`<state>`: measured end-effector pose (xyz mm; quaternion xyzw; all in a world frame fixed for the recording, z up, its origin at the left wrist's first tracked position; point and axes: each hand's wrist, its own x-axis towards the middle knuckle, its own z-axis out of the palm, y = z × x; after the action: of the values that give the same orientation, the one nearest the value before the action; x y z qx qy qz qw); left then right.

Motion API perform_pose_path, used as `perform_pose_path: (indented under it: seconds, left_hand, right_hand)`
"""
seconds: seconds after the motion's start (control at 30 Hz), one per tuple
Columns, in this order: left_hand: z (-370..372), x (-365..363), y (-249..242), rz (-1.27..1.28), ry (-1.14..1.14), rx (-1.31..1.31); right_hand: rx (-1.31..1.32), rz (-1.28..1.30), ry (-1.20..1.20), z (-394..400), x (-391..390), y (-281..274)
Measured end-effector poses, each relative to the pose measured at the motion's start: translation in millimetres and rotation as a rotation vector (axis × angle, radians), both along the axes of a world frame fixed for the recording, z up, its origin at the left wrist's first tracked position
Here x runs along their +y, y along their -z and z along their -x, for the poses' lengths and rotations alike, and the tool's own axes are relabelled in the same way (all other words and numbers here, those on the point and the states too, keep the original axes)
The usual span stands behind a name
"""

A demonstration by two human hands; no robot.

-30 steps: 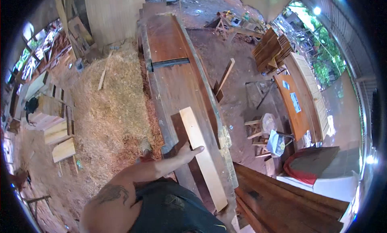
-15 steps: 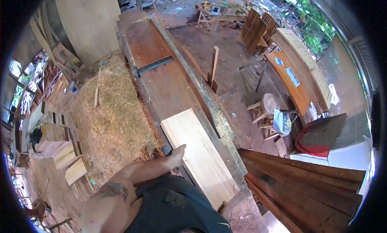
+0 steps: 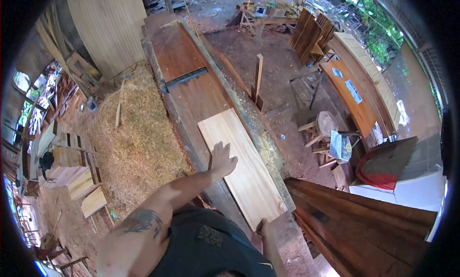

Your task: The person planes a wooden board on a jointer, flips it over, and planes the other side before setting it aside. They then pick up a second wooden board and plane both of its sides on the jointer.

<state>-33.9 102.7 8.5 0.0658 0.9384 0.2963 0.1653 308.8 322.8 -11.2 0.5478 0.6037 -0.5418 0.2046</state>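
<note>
A pale wooden board (image 3: pixel 251 174) lies flat along the jointer-like bench (image 3: pixel 194 102), which has a dark slot across its reddish-brown top. My left hand (image 3: pixel 223 162) rests on the board's upper face near its left edge, fingers spread and pointing toward the far end. At the board's near end, my right hand (image 3: pixel 264 227) grips the end edge, with the thumb side showing at the corner. The far end of the board lies short of the dark slot.
Wood shavings (image 3: pixel 139 128) are heaped left of the bench, with stacked pale boards (image 3: pixel 72 164) beyond. Dark planks (image 3: pixel 354 219) stand close at the right. A round stool (image 3: pixel 327 124) and an orange panel (image 3: pixel 352 97) are farther right.
The board has slid forward along the bench toward the slot. My left hand has moved forward from the board's left edge onto its face, fingers now spread; my right hand has advanced with the near end.
</note>
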Motion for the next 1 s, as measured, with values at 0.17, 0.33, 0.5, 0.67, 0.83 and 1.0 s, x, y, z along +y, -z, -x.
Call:
perform_pose_path:
  seconds: [0.17,0.33,0.5,0.67,0.83,1.0]
  left_hand:
    - [55,34,28,0.260,0.067,0.101]
    - [98,41,43,0.359,-0.069,0.241]
    - [147,28,39,0.423,-0.103,0.177]
    - [191,11,43,0.446,-0.130,0.210]
    - [215,3,37,0.431,-0.133,0.153]
    - [223,3,33,0.462,-0.158,0.209]
  right_hand:
    - [-0.054,-0.075,-0.006,58,-9,-1]
    - [-0.046,-0.103,-0.218,101,-15,6]
    - [-0.082,0.008,-0.338,156,-25,-15]
    - [0.208,-0.252,-0.774,211,-22,-61]
    - [0.457,-0.363,-0.751,239,-14,-59]
    - [1.099,-0.685,-1.062,292,-16,-33]
